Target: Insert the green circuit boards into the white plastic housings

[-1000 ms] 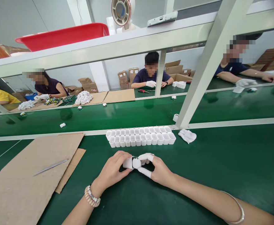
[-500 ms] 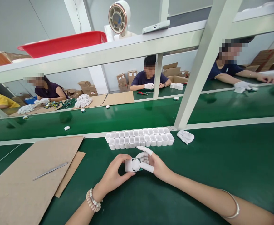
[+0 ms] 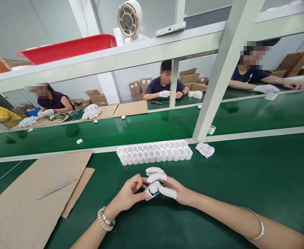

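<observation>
My left hand (image 3: 127,195) grips a small white plastic housing (image 3: 149,194) between thumb and fingers, just above the green bench. From the right, my right hand (image 3: 175,186), with white covers on its fingers, closes round the other end of the same piece. A green circuit board (image 3: 157,193) shows at the housing's mouth, between the right thumb and fingers. The covered fingers hide part of the board and housing. Beyond my hands, open white housings (image 3: 152,157) stand in two rows.
Cardboard sheets (image 3: 29,207) lie at the left with tweezers (image 3: 55,189) on top. A crumpled white cloth piece (image 3: 205,150) rests right of the rows. Behind runs a green conveyor belt (image 3: 141,128) carrying small parts. A slanted post (image 3: 214,83) rises at right; co-workers sit across.
My right hand has closed further round the piece, which is now more tilted and slightly lower. My left fingers have curled. Parts on the belt have shifted right, and a white housing appears behind the post.
</observation>
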Demonstrator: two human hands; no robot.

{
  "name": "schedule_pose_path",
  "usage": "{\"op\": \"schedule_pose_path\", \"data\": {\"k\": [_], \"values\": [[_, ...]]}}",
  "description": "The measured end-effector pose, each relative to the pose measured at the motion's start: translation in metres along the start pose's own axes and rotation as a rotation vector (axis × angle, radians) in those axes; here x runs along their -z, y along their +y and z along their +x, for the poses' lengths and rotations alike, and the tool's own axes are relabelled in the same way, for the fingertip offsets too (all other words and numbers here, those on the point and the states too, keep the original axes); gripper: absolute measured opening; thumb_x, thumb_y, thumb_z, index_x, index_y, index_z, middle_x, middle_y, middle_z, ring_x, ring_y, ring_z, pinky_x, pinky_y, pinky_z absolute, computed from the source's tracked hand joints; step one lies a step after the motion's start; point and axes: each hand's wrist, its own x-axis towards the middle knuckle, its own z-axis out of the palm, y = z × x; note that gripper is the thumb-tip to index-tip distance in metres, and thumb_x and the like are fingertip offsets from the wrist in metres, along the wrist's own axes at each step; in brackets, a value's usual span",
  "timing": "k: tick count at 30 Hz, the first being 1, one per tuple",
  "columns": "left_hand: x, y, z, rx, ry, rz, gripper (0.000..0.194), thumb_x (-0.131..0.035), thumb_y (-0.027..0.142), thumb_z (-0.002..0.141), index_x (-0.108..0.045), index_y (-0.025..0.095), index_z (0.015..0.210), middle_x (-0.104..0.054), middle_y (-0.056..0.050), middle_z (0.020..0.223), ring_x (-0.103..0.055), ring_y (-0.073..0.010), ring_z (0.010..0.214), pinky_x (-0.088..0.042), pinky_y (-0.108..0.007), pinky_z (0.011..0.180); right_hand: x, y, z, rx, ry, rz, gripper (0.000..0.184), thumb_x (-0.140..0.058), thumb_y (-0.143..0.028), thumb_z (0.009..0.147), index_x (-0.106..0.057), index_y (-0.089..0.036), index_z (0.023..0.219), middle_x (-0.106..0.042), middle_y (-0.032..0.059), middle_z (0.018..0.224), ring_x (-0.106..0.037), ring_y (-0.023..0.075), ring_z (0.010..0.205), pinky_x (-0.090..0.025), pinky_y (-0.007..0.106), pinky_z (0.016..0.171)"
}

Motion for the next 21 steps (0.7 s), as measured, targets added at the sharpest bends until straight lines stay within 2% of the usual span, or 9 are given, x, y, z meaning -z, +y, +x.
{"op": "schedule_pose_path", "data": {"k": [2,4,8,11,14,17,21], "values": [[0.001,-0.002,0.001,0.025,-0.032,-0.048,0.044,-0.071,0.033,0.080,-0.030,0.021,0.072,-0.065,-0.009,0.108,-0.063,-0.0175,0.092,-0.052,-0.033,0.080,0.001,-0.002,-0.001,0.000,-0.056,-0.007,0.032,-0.054,-0.041,0.094,-0.058,-0.028,0.123,-0.031,0.0097,0.147,-0.030,0.0244,0.138,-0.026,0.046,0.111],[0.001,-0.003,0.000,0.015,-0.053,-0.065,0.042,-0.069,0.031,0.082,-0.030,0.020,0.072,-0.065,-0.008,0.104,-0.062,-0.0164,0.092,-0.050,-0.032,0.080,0.001,-0.006,-0.001,0.007,-0.093,0.012,0.031,-0.054,-0.039,0.094,-0.059,-0.028,0.123,-0.031,0.0095,0.148,-0.032,0.0245,0.138,-0.026,0.046,0.111],[-0.002,-0.001,-0.003,-0.045,-0.082,0.002,0.041,-0.071,0.024,0.079,-0.030,0.021,0.075,-0.063,-0.010,0.116,-0.058,-0.0178,0.105,-0.047,-0.035,0.090,-0.002,-0.013,0.000,0.022,-0.123,-0.039,0.030,-0.058,-0.036,0.092,-0.060,-0.024,0.120,-0.041,0.0119,0.141,-0.038,0.0251,0.134,-0.034,0.045,0.107],[-0.007,0.001,-0.004,-0.067,-0.037,0.172,0.046,-0.075,0.019,0.073,-0.029,0.022,0.076,-0.064,-0.009,0.116,-0.058,-0.0197,0.107,-0.047,-0.034,0.089,-0.006,-0.015,-0.001,0.025,-0.121,-0.128,0.031,-0.060,-0.036,0.090,-0.062,-0.021,0.117,-0.041,0.0134,0.141,-0.036,0.0261,0.135,-0.035,0.045,0.107],[-0.012,0.003,-0.004,-0.144,0.030,0.369,0.042,-0.065,0.010,0.074,-0.025,0.023,0.073,-0.065,-0.009,0.114,-0.058,-0.0198,0.105,-0.046,-0.033,0.086,-0.007,-0.014,-0.001,0.012,-0.114,-0.155,0.029,-0.061,-0.034,0.090,-0.062,-0.021,0.115,-0.039,0.0133,0.144,-0.033,0.0259,0.137,-0.034,0.045,0.108],[-0.015,0.003,-0.003,-0.209,0.061,0.425,0.040,-0.056,0.002,0.070,-0.022,0.023,0.071,-0.065,-0.009,0.117,-0.057,-0.0202,0.106,-0.046,-0.032,0.082,-0.006,-0.011,-0.001,0.002,-0.118,-0.141,0.029,-0.063,-0.035,0.089,-0.063,-0.021,0.114,-0.040,0.0124,0.143,-0.032,0.0259,0.138,-0.033,0.045,0.109],[-0.016,-0.001,-0.004,-0.214,0.089,0.442,0.040,-0.055,0.003,0.067,-0.020,0.023,0.069,-0.066,-0.006,0.108,-0.059,-0.0190,0.099,-0.047,-0.030,0.076,-0.005,-0.012,0.000,-0.011,-0.139,-0.162,0.026,-0.062,-0.034,0.089,-0.064,-0.022,0.112,-0.040,0.0118,0.142,-0.028,0.0257,0.140,-0.031,0.044,0.111]]}}
